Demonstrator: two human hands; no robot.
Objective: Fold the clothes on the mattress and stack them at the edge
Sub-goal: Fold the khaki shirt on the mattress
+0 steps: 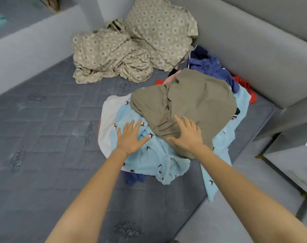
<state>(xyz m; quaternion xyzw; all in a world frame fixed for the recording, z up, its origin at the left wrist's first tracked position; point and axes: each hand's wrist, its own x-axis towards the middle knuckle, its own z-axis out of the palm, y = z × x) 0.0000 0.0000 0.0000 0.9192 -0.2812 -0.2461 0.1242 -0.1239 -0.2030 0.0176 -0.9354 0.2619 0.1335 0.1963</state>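
Nearest you, the mattress (44,137) lies bare to the left of your arms, and that is where folding room is. Your left hand (131,137) rests flat on the blue cloth (158,155) with the bird print. Its grip is wide, fingers spread, holding nothing. Your right hand (187,135) lies on the near edge of the khaki garment (193,99); its grip is wide too, fingers straight, pinching nothing.

The clothes are all in one loose pile on the right part of the mattress, close to the grey frame (254,50). The khaki garment is on top, the blue cloth and a white piece (109,116) are under it, and a navy garment (210,67) and a red one (250,92) lie behind. Nothing looks folded and no stack shows, so you seem to be at the start, choosing the first piece.

The khaki garment is the likely pick, since nothing lies on it. You would need to close on its edge, lift it clear without dragging the blue cloth, then spread it on the bare mattress.

Farthest off, the patterned sheet (114,55) and pillow (161,28) sit apart from the pile.
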